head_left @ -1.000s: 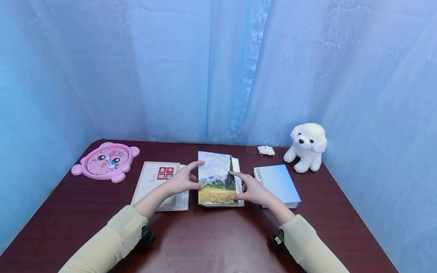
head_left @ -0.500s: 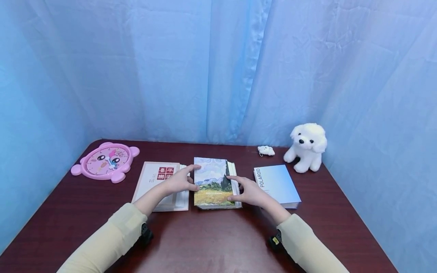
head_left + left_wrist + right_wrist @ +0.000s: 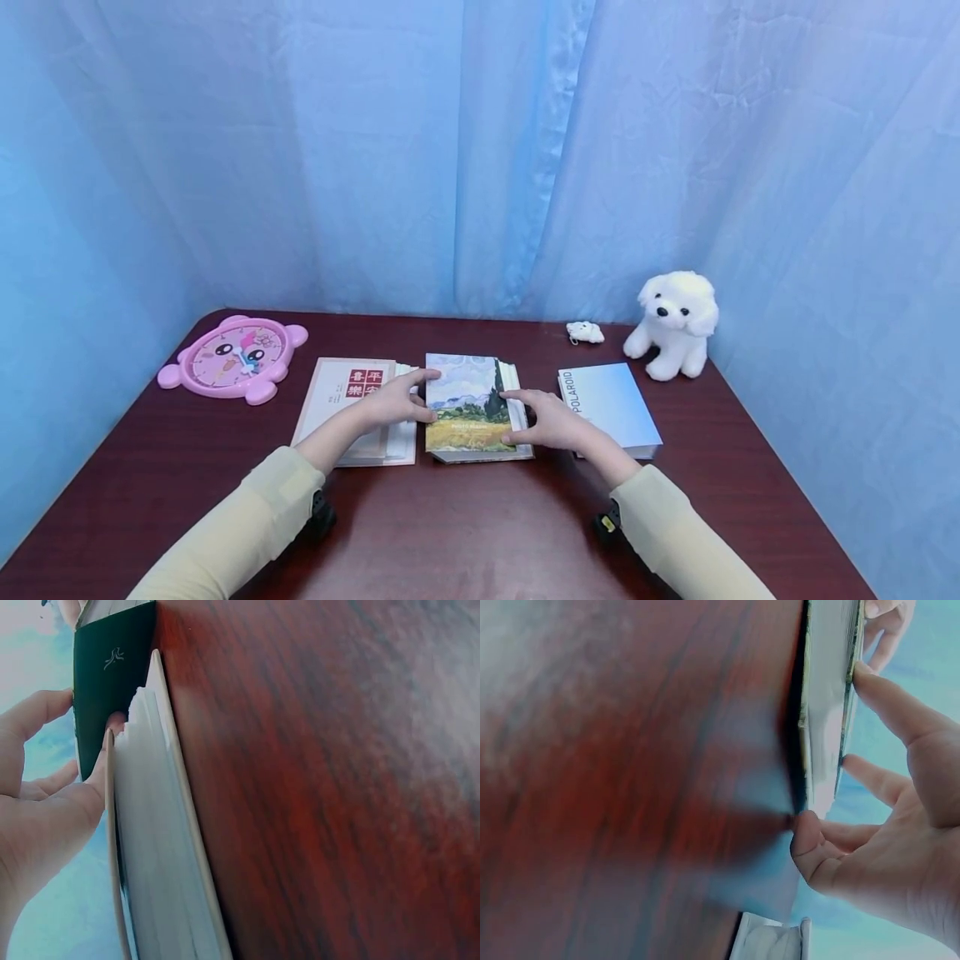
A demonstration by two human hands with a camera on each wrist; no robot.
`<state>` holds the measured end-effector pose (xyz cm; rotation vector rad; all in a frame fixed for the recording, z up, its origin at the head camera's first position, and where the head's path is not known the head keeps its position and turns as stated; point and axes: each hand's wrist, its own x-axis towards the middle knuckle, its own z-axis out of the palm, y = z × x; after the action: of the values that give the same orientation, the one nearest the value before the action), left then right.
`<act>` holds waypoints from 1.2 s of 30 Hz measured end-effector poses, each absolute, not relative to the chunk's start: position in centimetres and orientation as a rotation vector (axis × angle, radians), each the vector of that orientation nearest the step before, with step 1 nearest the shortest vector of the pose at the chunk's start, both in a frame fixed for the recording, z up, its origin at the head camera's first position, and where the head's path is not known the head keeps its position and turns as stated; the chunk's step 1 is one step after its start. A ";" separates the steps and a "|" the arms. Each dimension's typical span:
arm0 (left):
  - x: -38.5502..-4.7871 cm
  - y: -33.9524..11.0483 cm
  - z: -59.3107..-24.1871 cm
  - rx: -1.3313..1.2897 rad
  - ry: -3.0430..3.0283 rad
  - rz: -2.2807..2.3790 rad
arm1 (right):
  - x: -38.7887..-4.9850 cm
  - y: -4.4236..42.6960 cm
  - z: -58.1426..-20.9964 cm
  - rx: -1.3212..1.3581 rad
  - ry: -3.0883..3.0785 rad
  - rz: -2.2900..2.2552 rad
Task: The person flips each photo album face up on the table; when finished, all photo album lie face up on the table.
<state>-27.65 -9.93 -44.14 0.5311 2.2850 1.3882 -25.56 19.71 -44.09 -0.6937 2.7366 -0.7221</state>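
Observation:
A photo album with a painted landscape cover [image 3: 467, 408] lies flat between the two hands, at or very near the tabletop. My left hand [image 3: 390, 402] holds its left side; in the left wrist view that hand [image 3: 45, 802] has fingers at the green spine [image 3: 112, 667]. On the other side, my right hand [image 3: 553, 421] grips the cover and page edge. The right wrist view has thumb and fingers of this hand [image 3: 900, 847] spread over the album's cover edge and the lower corner of its pages [image 3: 826, 697]. The left forearm passes over a white book [image 3: 324, 404].
Right of the album is a blue-white POLAROID book [image 3: 618, 408], partly behind the right hand. A pink clock [image 3: 236, 358] lies at the back left. A white plush dog [image 3: 675, 325] and a small white item [image 3: 584, 332] are at the back right, before blue curtains [image 3: 375, 167].
The landscape album has moved slightly left and nearer to the person, and looks lower. Both hands have moved with it, keeping their hold. The other items stay in place.

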 end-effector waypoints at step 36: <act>-24.0 -6.6 -38.8 0.951 2.709 1.127 | -23.4 25.6 -39.8 -0.863 2.897 -0.766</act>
<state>-23.99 -6.60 -38.79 0.9515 2.7091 1.1271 -23.44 25.61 -39.76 -0.8629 2.8971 -0.7657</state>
